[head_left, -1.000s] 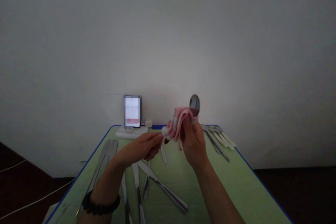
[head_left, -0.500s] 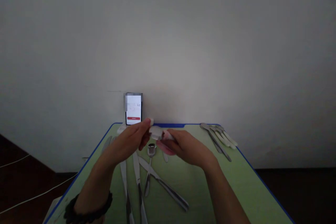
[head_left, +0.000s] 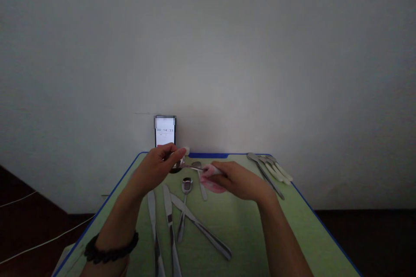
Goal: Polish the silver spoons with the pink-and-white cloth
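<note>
My left hand (head_left: 159, 165) is closed with thumb and fingers on the bowl end of a metal spoon (head_left: 191, 167), held above the table. My right hand (head_left: 232, 178) is closed around a pink and white cloth (head_left: 212, 184), which wraps the spoon's handle end and hangs below the fingers. Beneath the hands lies another spoon (head_left: 186, 185), its handle under a table knife (head_left: 201, 224) set at a slant. Two more knives (head_left: 168, 210) stretch toward the near edge. A further utensil (head_left: 203, 190) lies partly hidden behind the held spoon.
A phone (head_left: 165, 130) showing a running timer stands against the wall at the table's back. On the right of the green table (head_left: 247, 233) lie a long metal spoon (head_left: 266, 175) and several white-handled utensils (head_left: 281, 173). A white cable (head_left: 48, 242) runs at the left.
My two hands have drawn apart, the right one moving slightly right with the cloth. A stretch of the spoon's metal handle now shows between them. My left hand has turned and shifted left.
</note>
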`<state>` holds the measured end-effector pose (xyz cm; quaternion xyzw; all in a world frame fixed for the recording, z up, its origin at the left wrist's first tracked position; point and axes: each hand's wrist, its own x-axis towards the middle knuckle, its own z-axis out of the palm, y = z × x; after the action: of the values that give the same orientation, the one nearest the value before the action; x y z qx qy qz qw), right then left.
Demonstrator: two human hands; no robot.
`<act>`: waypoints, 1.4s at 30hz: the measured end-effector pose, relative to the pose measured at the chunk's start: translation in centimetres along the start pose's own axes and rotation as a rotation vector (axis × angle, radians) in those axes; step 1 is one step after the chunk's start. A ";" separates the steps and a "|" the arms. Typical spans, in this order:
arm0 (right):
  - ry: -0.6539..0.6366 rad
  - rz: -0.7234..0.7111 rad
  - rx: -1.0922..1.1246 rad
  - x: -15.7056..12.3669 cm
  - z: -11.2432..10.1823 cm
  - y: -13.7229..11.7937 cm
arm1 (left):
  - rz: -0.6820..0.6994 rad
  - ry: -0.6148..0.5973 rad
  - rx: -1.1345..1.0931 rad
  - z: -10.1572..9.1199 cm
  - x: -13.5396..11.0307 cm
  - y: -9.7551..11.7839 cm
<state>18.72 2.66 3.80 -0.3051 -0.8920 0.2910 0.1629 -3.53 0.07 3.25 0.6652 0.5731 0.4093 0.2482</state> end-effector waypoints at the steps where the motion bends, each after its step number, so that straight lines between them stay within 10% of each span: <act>1: -0.006 0.005 0.014 -0.4 -0.5 0.2 | 0.007 0.002 -0.009 0.1 0.0 0.0; 10: -0.076 0.075 0.149 -2.9 -3.2 0.9 | 0.194 -0.200 0.065 1.7 -0.7 1.2; 21: -0.157 -0.038 0.196 -2.4 -2.4 -0.8 | 0.496 -0.017 0.359 2.3 -1.8 3.3; 30: 0.033 0.038 -0.056 -1.7 -0.6 -2.9 | 0.366 -0.039 0.483 2.3 -1.6 2.6; 42: 0.301 0.042 0.150 -3.1 -2.7 -2.2 | 0.275 -0.138 0.443 0.5 -1.0 1.2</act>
<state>21.29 0.37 6.91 -0.3509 -0.8267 0.3114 0.3107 -2.50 -1.13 3.66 0.8013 0.5345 0.2575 0.0770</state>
